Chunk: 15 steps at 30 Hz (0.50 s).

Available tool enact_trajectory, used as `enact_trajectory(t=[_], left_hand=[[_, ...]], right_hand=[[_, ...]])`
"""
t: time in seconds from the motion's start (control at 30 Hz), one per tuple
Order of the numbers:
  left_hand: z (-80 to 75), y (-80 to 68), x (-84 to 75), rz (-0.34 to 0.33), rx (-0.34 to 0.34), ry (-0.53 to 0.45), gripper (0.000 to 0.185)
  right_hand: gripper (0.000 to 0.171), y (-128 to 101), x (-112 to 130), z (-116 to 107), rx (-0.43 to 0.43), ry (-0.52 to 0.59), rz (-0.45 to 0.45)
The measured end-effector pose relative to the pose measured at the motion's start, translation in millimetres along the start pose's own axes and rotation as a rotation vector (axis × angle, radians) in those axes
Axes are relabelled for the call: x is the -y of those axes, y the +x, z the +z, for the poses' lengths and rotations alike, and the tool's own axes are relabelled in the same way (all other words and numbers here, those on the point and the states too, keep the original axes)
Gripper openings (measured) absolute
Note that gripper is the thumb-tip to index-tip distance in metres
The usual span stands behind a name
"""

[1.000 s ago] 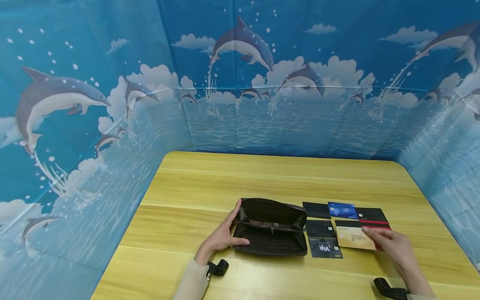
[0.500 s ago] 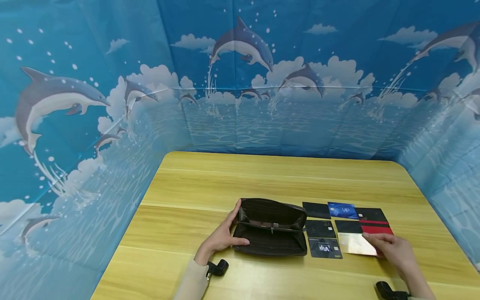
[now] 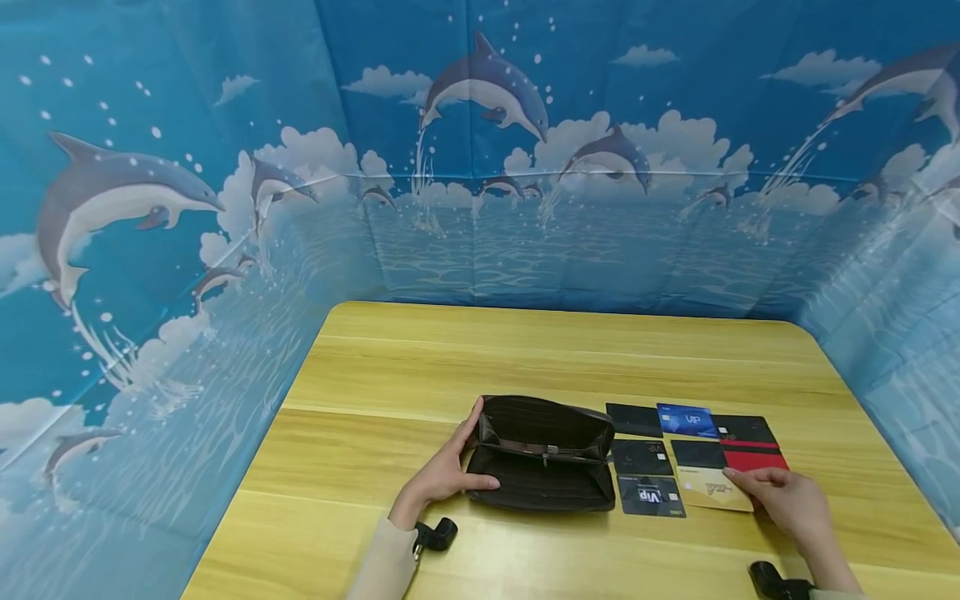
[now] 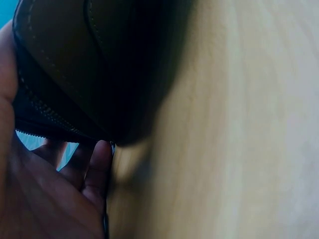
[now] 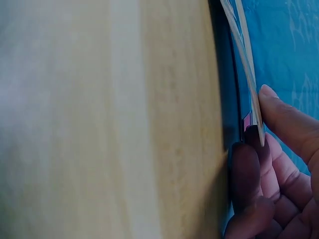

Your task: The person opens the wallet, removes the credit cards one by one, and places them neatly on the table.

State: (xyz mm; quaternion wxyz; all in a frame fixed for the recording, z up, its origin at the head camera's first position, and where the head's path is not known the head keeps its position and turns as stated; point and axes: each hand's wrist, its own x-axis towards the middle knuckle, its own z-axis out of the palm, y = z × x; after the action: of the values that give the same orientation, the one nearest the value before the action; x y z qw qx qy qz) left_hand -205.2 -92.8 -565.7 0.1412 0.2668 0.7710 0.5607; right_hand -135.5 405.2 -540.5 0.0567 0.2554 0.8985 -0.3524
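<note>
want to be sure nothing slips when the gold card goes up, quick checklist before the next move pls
1. Right hand has the gold card: ok, the right wrist view shows thumb and fingers pinching its edge, lifted off the table.
2. Wallet open: ok, it gapes upward in the head view.
3. Wallet steadied: ok, left hand grips its left end.
4. Neighbouring cards undisturbed: ok, the red card and VIP card lie flat.
5. Free slot inside the wallet: cannot tell, the interior is too dark.
</note>
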Motion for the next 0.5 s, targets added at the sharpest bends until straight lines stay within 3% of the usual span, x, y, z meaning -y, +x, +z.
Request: enact_trajectory(t=[0.5], left_hand=[[-0.7,-0.5,-1.8,0.006,0.001,0.005,0.113]], right_hand=[[0.067,2.3,3.6,1.6,-0.004,-0.037,0.022]])
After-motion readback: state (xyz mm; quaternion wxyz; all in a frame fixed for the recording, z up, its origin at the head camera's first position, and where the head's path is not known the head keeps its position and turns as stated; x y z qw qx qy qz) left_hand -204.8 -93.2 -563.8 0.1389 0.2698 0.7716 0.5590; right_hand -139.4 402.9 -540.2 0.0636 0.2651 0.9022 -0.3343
